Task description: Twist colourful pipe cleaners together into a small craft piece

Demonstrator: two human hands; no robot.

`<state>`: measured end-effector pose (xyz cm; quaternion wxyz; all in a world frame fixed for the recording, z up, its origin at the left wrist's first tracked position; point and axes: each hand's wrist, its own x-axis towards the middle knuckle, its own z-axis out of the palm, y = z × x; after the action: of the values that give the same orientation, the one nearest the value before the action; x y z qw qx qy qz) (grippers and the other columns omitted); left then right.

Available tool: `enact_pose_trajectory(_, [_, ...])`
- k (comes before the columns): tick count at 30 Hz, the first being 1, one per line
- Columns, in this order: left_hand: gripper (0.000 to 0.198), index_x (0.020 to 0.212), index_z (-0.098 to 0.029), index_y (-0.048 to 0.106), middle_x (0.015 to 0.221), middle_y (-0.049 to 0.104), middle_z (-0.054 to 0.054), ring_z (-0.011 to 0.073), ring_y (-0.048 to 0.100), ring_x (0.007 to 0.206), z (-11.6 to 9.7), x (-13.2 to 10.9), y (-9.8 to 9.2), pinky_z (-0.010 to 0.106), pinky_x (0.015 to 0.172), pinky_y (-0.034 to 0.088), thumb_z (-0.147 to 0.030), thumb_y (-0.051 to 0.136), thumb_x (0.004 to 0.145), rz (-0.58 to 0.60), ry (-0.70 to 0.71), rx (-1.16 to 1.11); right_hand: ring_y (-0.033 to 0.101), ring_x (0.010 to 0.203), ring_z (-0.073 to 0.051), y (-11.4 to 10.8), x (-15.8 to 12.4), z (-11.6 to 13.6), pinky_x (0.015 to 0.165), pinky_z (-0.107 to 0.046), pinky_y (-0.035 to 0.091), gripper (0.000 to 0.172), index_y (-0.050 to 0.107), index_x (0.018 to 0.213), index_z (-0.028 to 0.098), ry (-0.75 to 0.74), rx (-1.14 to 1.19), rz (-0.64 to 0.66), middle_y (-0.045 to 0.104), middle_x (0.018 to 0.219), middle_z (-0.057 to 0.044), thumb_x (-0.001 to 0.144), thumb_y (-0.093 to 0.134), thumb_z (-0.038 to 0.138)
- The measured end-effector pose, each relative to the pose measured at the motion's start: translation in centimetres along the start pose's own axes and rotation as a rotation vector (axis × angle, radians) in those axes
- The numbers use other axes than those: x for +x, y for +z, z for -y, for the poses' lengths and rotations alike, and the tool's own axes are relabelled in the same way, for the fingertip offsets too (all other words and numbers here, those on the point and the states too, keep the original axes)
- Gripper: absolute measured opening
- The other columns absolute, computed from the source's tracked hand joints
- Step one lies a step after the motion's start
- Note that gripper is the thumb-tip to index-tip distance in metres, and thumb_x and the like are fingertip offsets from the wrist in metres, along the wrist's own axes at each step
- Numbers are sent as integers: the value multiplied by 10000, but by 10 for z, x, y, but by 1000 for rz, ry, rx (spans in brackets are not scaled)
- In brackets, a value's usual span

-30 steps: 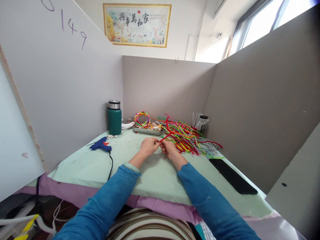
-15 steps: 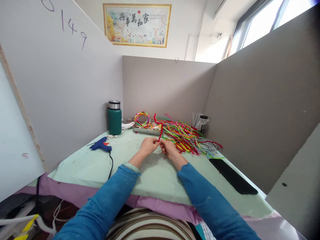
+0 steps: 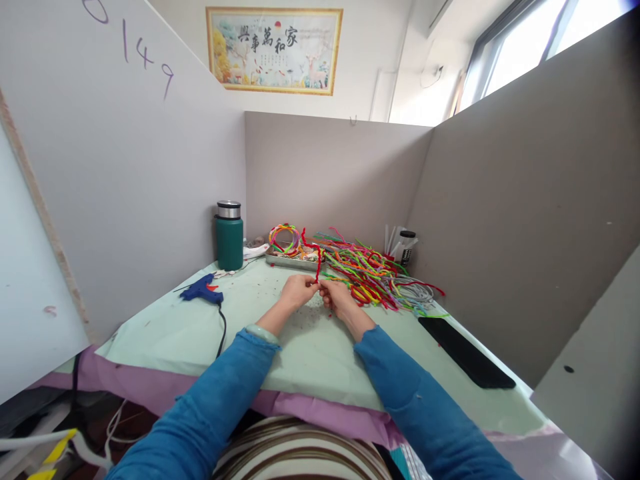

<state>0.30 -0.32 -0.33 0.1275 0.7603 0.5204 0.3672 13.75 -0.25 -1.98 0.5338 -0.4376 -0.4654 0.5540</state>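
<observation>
A bent red pipe cleaner (image 3: pixel 319 259) rises from between my fingertips, its upper part kinked to the left. My left hand (image 3: pixel 298 291) pinches its lower end. Close beside it, my right hand (image 3: pixel 337 296) is closed with thumb and forefinger at the same spot, the fingertips of both hands nearly meeting. Just past my hands lies a loose heap of many-coloured pipe cleaners (image 3: pixel 370 270). Behind the red one stands a shallow metal tray (image 3: pixel 295 262) with small bits in it and a ring of coloured pipe cleaners (image 3: pixel 284 240) resting upright.
A blue glue gun (image 3: pixel 203 289) with a black cord lies at the left. A green bottle (image 3: pixel 229 240) stands behind it. A black flat pad (image 3: pixel 467 352) lies at the right edge. Grey partitions (image 3: pixel 340 173) wall in the table on three sides.
The red pipe cleaner's upper part has swung slightly to the left. Both hands stay in nearly the same place.
</observation>
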Motion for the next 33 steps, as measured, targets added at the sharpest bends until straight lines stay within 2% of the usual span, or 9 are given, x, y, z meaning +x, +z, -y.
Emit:
enact_pose_trajectory(17, [329, 892, -168, 724, 677, 656, 17, 116, 496, 598, 0, 0, 0, 217, 565, 326, -371, 500, 762, 14, 4, 89, 352, 339, -41, -1, 2, -4, 322, -186, 215, 144, 524, 660, 151, -14, -38, -5, 505, 511, 30, 742, 573, 258])
enact_pose_trajectory(33, [329, 893, -174, 720, 659, 650, 20, 116, 491, 581, 0, 0, 1, 215, 556, 328, -381, 502, 760, 37, -6, 93, 347, 338, -42, 0, 2, -4, 315, -181, 215, 151, 502, 638, 162, 7, -50, -32, 490, 492, 36, 731, 585, 247])
